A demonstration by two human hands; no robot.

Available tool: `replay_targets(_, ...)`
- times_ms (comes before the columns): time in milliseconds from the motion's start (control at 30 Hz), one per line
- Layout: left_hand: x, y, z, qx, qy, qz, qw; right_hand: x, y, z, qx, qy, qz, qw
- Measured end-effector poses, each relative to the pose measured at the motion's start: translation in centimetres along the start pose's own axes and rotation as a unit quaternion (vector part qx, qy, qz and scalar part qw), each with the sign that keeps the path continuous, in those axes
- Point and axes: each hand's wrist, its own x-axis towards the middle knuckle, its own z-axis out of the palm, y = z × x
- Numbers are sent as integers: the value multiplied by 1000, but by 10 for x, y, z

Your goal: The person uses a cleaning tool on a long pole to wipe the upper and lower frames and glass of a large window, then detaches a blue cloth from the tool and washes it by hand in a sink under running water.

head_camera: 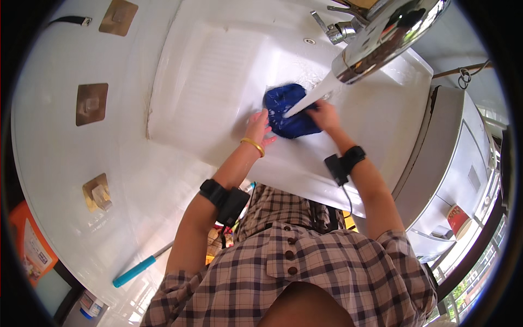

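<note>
A wet dark-blue cloth (286, 96) lies bunched in the white ceramic laundry sink (200, 98). From the chrome faucet spout (367, 53), a stream of water (316, 95) falls onto the cloth's middle. My left hand (258, 127), below a gold bangle, is at the cloth's left edge with its fingers spread. On the opposite side, my right hand (325, 115) grips the cloth's right edge; its fingertips are partly hidden against the fabric.
A ribbed washboard slope (222, 65) forms the sink's left part. The faucet lever (320, 22) stands at the back. To the right is a white appliance (445, 163) with a red cup (458, 220). Adhesive hooks (92, 104) line the left wall, above a teal handle (135, 272).
</note>
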Motion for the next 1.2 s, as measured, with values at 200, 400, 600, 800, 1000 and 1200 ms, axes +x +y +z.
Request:
replay_targets(200, 1, 12, 9, -81, 21, -106, 991, 3, -3, 56, 52, 12, 28, 998)
replay_targets(400, 28, 16, -6, -173, -212, -75, 959, -59, -121, 32, 330, -106, -132, 929)
replay_targets(600, 11, -18, 32, -78, -126, -122, 981, -2, -48, 11, -31, 12, 19, 999)
replay_targets(800, 10, -10, 11, -34, -52, -59, 996, -5, 45, -3, -202, 215, 38, 955)
replay_targets(1000, 29, 26, 3, -50, -65, -63, 995, -46, -73, 19, 349, -85, -89, 929)
replay_targets(1200, -23, 5, 31, -32, -164, 53, 985, -48, -114, 13, 11, 5, -184, 983)
